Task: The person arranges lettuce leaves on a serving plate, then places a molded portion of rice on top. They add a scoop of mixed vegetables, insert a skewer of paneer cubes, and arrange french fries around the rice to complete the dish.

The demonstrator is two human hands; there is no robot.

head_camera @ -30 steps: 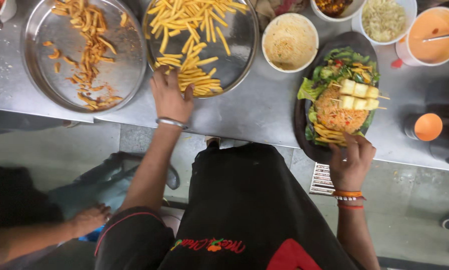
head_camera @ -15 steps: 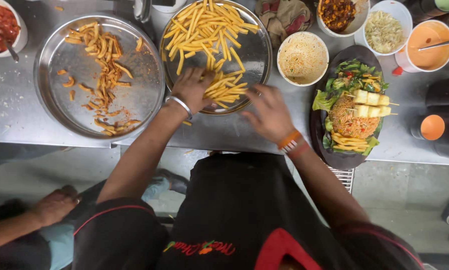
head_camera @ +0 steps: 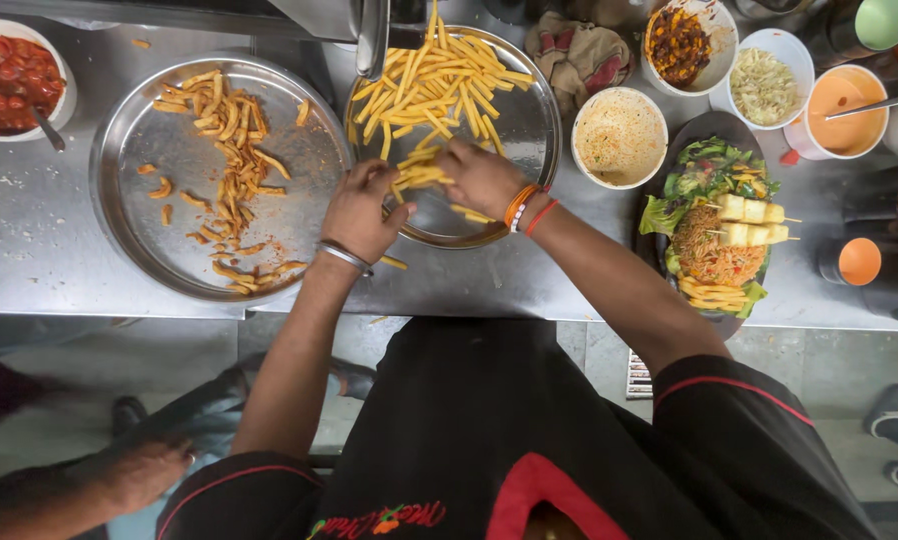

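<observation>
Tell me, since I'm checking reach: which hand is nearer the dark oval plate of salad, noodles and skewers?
Right. The right hand is over the round steel fries tray, with the dark oval plate further along that side; the left hand is farther away, at the tray's opposite rim.

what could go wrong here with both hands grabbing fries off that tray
1. The tray overhangs the counter edge; pressing its near rim may tip it.
2. Fries bunched between the left hand and right hand could drop; one fry already lies off the tray.
</observation>
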